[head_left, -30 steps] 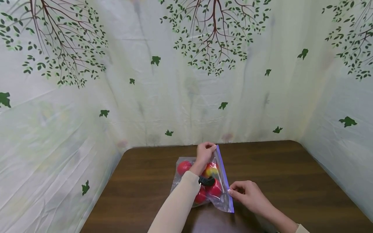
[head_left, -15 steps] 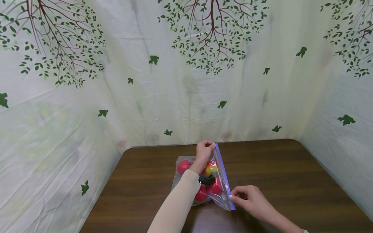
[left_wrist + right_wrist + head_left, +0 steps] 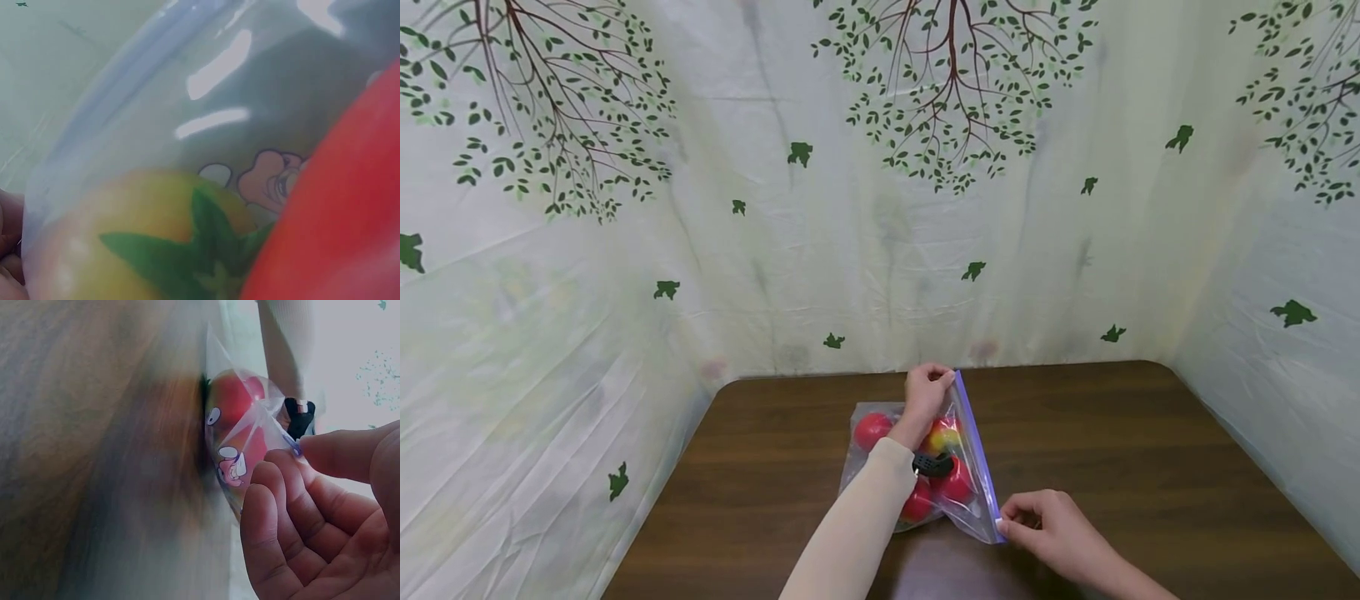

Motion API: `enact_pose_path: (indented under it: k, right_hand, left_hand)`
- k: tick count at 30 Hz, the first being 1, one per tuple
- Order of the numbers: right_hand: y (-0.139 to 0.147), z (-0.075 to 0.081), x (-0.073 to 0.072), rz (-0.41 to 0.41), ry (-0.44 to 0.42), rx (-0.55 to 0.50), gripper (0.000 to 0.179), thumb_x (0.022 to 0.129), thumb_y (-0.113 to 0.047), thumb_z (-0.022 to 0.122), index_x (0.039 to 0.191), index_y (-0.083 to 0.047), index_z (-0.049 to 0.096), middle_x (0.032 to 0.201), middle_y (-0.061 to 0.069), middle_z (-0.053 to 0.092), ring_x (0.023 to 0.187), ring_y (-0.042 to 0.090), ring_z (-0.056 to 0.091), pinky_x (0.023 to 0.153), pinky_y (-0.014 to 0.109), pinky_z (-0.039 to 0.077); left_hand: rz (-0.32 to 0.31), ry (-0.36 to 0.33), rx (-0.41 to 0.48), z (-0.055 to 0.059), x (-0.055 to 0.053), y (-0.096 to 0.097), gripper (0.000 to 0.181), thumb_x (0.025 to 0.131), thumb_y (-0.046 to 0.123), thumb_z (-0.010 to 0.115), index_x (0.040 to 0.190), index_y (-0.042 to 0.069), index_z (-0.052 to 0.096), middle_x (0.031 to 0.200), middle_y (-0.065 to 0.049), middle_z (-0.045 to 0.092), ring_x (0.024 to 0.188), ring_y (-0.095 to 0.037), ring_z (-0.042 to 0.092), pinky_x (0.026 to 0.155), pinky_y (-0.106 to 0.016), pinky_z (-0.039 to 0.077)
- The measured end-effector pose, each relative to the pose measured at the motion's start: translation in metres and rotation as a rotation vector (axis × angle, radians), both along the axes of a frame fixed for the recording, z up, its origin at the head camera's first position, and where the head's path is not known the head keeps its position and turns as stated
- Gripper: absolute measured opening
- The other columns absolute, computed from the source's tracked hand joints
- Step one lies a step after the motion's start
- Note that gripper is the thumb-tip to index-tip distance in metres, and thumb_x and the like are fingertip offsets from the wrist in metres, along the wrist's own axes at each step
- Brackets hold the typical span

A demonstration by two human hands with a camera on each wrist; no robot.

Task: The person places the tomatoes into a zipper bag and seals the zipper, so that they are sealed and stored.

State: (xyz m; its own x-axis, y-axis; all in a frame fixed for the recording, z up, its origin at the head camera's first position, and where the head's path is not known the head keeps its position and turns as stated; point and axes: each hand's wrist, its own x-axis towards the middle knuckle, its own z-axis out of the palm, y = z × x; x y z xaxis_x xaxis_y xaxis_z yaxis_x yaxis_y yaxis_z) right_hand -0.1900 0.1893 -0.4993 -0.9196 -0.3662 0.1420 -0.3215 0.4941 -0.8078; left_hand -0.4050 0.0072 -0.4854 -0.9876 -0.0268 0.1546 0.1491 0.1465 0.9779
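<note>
A clear zip-top bag [image 3: 859, 467] lies on the table with several round fruits inside. Most are red, like this red fruit [image 3: 872, 431]; another is a yellow-red fruit [image 3: 943, 438]. Seen close in the left wrist view, the yellowish fruit [image 3: 125, 219] has a green tomato-like leaf crown, beside a red one [image 3: 350, 212]. At the far end of the purple zip strip [image 3: 978, 454], my left hand [image 3: 927, 393] pinches the bag's corner. My right hand [image 3: 1054, 533] pinches the strip near its close end, between thumb and forefinger in the right wrist view.
The brown wooden table [image 3: 1150, 450] has rounded far corners. Behind and beside it hangs pale cloth [image 3: 880, 250] printed with trees and leaves. A black strap [image 3: 932, 464] sits at my left wrist, above the bag.
My right hand has slid toward me along the purple strip, from partway up to near its close end. The left hand still pinches the far corner.
</note>
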Motion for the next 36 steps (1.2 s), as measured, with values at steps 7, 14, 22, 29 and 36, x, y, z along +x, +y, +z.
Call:
enact_pose_path:
  k: [7,14,22,29,36]
  right_hand:
    - [0.006,0.004,0.004,-0.005,-0.034,-0.06,0.011,0.094,-0.025,0.073,0.086,-0.018,0.071,0.072,-0.002,0.068,0.061,0.01,0.062,0.054,0.029,0.053]
    - [0.019,0.007,0.004,-0.032,-0.041,-0.087,0.012,0.092,-0.025,0.075,0.084,-0.017,0.071,0.071,0.0,0.067,0.062,0.016,0.064,0.056,0.029,0.055]
    - [0.042,0.002,0.009,-0.036,-0.106,-0.07,0.013,0.093,-0.025,0.073,0.086,-0.015,0.071,0.069,-0.004,0.064,0.061,0.01,0.059,0.055,0.028,0.052]
    - [0.059,-0.01,0.011,0.007,-0.187,-0.063,0.016,0.096,-0.023,0.069,0.085,-0.011,0.07,0.068,-0.001,0.064,0.057,0.009,0.057,0.049,0.03,0.051]
    - [0.066,-0.016,0.01,0.018,-0.239,-0.045,0.018,0.097,-0.024,0.068,0.085,-0.01,0.069,0.068,0.001,0.063,0.056,0.012,0.058,0.047,0.03,0.05]
  left_hand:
    - [-0.007,0.006,0.01,0.005,0.002,0.002,0.007,0.091,0.011,0.076,0.091,0.004,0.076,0.085,-0.002,0.066,0.074,-0.012,0.055,0.064,-0.024,0.048]
    - [-0.053,0.058,-0.062,0.018,0.003,0.003,0.005,0.092,0.01,0.074,0.094,0.007,0.077,0.087,-0.001,0.067,0.078,-0.012,0.057,0.068,-0.025,0.051]
    - [-0.277,0.202,-0.268,0.022,0.018,0.015,0.023,0.097,0.009,0.066,0.119,0.01,0.074,0.104,0.002,0.072,0.093,-0.009,0.063,0.082,-0.025,0.054]
    - [-0.445,0.262,-0.537,0.02,0.036,0.027,0.048,0.098,0.018,0.062,0.144,0.029,0.057,0.128,0.004,0.066,0.075,-0.01,0.054,0.067,-0.024,0.05]
    - [-0.51,0.315,-0.684,0.015,0.044,0.026,0.054,0.1,0.022,0.061,0.151,0.029,0.048,0.154,0.003,0.045,0.139,-0.018,0.044,0.111,-0.039,0.04]
